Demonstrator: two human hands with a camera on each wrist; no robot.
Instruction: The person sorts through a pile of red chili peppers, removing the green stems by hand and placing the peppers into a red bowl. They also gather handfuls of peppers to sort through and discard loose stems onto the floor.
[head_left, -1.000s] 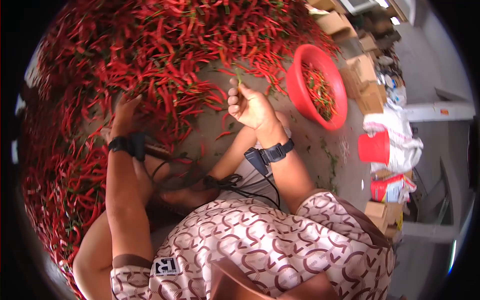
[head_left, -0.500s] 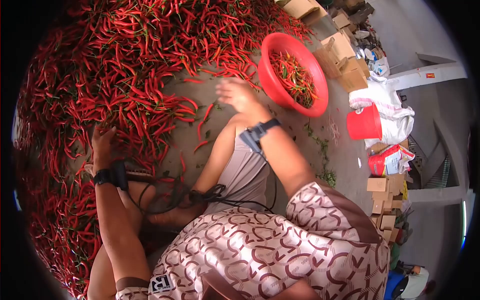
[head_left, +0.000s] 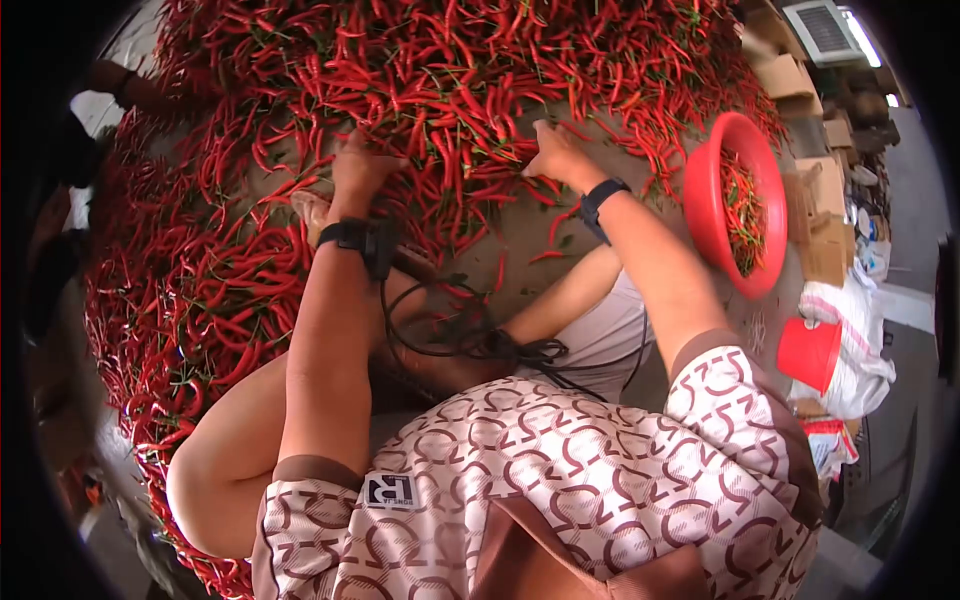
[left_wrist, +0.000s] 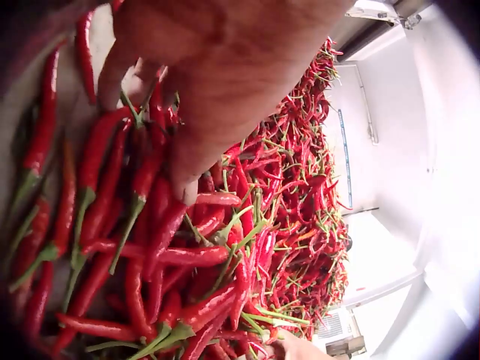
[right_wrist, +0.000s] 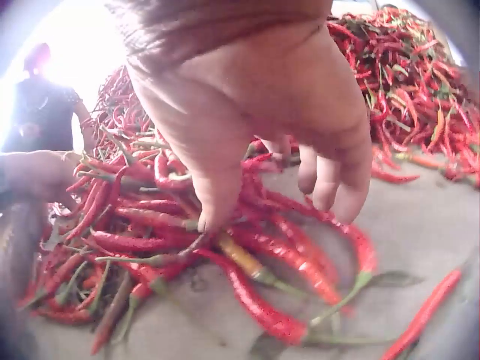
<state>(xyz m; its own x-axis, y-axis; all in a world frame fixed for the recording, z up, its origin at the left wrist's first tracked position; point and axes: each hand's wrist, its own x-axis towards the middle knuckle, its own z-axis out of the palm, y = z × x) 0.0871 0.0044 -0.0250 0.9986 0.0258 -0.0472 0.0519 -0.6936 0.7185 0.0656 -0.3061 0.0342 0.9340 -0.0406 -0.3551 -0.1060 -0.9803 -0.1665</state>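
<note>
A heap of red chili peppers [head_left: 440,110] with green stems covers the floor in front of me. My left hand [head_left: 362,170] reaches into its near edge; in the left wrist view the thumb [left_wrist: 196,161] touches the peppers, apart from the fingers. On the other side of the same cluster, my right hand [head_left: 560,158] is lowered with thumb and fingers spread. A yellowish pepper [right_wrist: 240,256] lies under that hand in the right wrist view, among red ones. Between the two hands lies the loose cluster of peppers [head_left: 462,190].
A red basin [head_left: 706,200] holding peppers stands at the right, with cardboard boxes [head_left: 822,220] beyond it. Nearby are a red bucket [head_left: 808,352] and a white sack [head_left: 862,375]. Black cables [head_left: 500,345] lie across my legs. Another person [right_wrist: 45,105] appears in the right wrist view.
A second ago my right hand held up a pepper by its stem; that pepper is no longer in it. Both hands now reach forward to the heap, and the head view has shifted.
</note>
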